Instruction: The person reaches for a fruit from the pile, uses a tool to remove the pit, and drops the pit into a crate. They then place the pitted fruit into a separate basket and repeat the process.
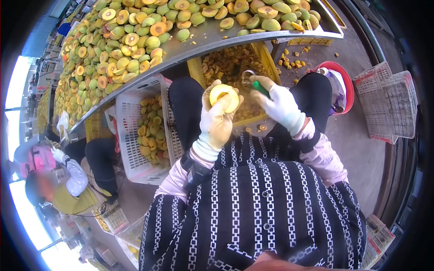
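Because the cut face of the fruit half [233, 96] is turned up toward the middle of the frame, we take it that the left hand [211, 118] holds it this way to leave the hollow in plain view and within reach of the tool. The right hand [281, 106] has its gloved fingers curled around the green handle [261, 89], with the curved metal loop [248, 72] pointing to the upper left, probably so that the working end stays clear of the grip.

Across the top of the frame, halved fruit [118, 61] is heaped on the metal worktop [199, 43], likely to keep it within arm's reach. We see a yellow crate [272, 67] with scraps below the hands, perhaps set between the knees to catch what drops, and a white crate [129, 158] of fruit left of centre, beside the leg.

As for the fruit half, we find it just left of the frame's centre, gripped in the left fingers: the thumb lies over the lower left of the cut face, and the other fingers wrap behind. The loop sits just above and to the right of it, apart from the flesh.
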`<control>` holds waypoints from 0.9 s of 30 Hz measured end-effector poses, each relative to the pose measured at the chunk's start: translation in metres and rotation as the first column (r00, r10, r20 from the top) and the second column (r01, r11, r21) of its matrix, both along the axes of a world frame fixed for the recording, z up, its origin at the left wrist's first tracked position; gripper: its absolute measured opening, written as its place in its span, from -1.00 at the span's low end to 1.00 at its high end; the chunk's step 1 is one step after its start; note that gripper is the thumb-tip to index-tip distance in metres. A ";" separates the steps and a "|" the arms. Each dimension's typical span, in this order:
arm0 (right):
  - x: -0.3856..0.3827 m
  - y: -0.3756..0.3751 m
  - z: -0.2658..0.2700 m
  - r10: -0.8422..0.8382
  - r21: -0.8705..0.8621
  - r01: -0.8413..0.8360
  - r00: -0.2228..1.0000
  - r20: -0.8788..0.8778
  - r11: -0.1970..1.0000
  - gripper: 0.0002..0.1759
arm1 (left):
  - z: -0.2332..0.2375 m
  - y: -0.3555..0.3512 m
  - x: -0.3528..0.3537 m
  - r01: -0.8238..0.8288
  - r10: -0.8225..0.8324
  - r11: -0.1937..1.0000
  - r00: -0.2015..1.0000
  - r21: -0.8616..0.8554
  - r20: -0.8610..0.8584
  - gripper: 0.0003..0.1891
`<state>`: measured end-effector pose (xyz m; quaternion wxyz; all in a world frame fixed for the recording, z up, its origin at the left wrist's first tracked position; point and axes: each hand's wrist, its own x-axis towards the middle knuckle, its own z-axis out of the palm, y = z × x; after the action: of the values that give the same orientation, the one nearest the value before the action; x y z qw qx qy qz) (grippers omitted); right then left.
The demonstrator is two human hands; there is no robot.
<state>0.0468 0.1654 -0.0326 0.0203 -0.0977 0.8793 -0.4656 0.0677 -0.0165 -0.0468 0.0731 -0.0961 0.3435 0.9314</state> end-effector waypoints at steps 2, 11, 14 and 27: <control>0.006 -0.010 0.007 0.057 0.041 -0.054 0.995 -0.081 0.998 -0.61 | 0.000 0.001 0.002 -0.005 0.005 1.000 1.000 -0.018 -0.009 -0.56; 0.009 -0.022 0.008 0.124 0.178 -0.096 0.981 -0.152 0.979 -0.67 | -0.002 0.002 0.003 -0.006 0.003 0.997 0.999 -0.074 -0.042 -0.56; 0.007 -0.019 -0.001 0.114 0.134 -0.087 0.972 -0.204 0.987 -0.68 | -0.002 0.002 0.004 0.009 -0.009 0.999 1.000 -0.038 -0.008 -0.58; -0.030 0.016 -0.073 0.015 0.235 -0.025 0.999 0.045 0.972 -0.57 | -0.024 -0.129 0.016 -0.378 0.277 0.779 0.923 -0.500 -0.265 -0.60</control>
<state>0.0168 0.1810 -0.1051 0.0552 -0.0934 0.9268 -0.3597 0.0835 -0.1451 -0.0707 -0.1515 -0.0883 0.5758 0.7986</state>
